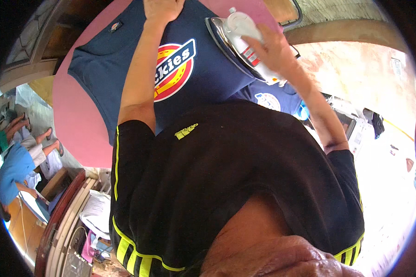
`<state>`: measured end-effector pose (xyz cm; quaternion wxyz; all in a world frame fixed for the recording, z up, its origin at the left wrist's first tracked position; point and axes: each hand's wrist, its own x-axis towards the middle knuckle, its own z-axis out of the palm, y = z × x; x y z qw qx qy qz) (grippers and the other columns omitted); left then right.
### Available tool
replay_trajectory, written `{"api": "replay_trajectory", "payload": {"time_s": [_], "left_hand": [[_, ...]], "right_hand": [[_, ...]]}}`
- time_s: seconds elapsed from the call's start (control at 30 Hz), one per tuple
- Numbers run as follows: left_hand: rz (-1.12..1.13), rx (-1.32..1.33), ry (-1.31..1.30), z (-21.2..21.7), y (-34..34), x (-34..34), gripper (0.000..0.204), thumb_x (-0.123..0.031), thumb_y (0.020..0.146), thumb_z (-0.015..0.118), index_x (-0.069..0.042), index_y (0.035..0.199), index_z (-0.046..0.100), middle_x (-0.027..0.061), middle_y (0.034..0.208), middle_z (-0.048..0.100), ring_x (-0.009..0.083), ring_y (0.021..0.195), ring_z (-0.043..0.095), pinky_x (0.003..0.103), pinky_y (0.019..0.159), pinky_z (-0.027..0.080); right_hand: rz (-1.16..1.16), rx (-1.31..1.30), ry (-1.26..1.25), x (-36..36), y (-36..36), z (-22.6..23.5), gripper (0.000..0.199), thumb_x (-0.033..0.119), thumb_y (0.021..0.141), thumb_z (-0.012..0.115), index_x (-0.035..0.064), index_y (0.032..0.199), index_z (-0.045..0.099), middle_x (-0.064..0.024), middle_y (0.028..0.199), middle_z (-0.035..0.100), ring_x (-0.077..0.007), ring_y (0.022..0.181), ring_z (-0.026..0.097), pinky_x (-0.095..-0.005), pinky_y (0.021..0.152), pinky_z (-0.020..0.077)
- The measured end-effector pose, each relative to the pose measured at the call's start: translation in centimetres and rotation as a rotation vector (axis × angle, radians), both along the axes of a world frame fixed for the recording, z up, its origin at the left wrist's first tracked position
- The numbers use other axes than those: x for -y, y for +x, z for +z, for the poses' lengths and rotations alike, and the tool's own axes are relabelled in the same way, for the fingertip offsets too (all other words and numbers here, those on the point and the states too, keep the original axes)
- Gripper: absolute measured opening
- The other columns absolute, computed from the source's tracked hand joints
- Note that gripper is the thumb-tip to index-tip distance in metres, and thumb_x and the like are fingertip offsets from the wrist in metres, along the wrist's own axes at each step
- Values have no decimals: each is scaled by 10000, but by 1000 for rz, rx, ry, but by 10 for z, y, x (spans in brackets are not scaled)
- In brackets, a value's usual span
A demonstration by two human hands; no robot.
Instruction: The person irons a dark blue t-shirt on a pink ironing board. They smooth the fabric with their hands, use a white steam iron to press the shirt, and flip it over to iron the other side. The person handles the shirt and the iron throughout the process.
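Observation:
A dark blue T-shirt [101, 60] with a red and yellow round print lies spread on a pink ironing surface [74, 120]. My left hand [163, 8] is over its far part at the upper edge of the view; its fingers are mostly cut off. At the right of the shirt, an iron [213, 33] shows a shiny metal edge. In front of the iron is a white bottle-shaped container [239, 27] with a red-marked label and a small spout. My right hand [273, 51] is closed around its right side, slightly blurred, partly hiding it and the iron.
More dark blue cloth [268, 99] with a printed patch lies near my right forearm. A person in a blue top [16, 171] is at the far left. White bundles [97, 210] and wooden furniture [60, 221] stand at the lower left. A curved beam [346, 33] crosses the upper right.

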<state>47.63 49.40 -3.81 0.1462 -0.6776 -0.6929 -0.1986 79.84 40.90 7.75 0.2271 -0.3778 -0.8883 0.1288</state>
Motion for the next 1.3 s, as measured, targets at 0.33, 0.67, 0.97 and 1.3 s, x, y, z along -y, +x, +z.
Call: {"api": "replay_trajectory", "payload": {"time_s": [0.33, 0.67, 0.97, 1.3], "left_hand": [[-19, -53, 76, -4, -41, -3, 537, -387, 1008, 478, -99, 1461, 495, 84, 1573, 418, 278, 1456, 363, 558, 1166, 269], [-11, -7, 5, 1, -40, -4, 528, -369, 1015, 456, -123, 1482, 475, 65, 1594, 391, 268, 1480, 328, 561, 1179, 252], [-99, 326, 125, 14, -79, -12, 394, -192, 970, 547, -43, 1332, 594, 143, 1459, 531, 349, 1337, 492, 463, 1121, 383], [3, 482, 416, 5, -80, -12, 190, -92, 912, 612, -1, 1054, 700, 195, 1064, 625, 390, 1026, 598, 453, 912, 488]], "right_hand": [[-150, -89, -28, -5, -61, -4, 418, 275, 927, 713, -15, 1190, 569, -224, 791, 667, -429, 691, 650, -487, 605, 501], [-230, -15, 51, -13, -69, -8, 456, 299, 936, 697, -25, 1216, 541, -275, 816, 653, -480, 706, 633, -544, 596, 480], [65, -152, 192, -80, -137, 17, 442, 277, 960, 654, -53, 1226, 528, -256, 783, 659, -453, 729, 667, -527, 643, 518], [-36, 39, -61, -165, -210, 2, 518, 407, 982, 575, -107, 1012, 627, -363, 869, 654, -503, 838, 668, -565, 776, 521]]}}
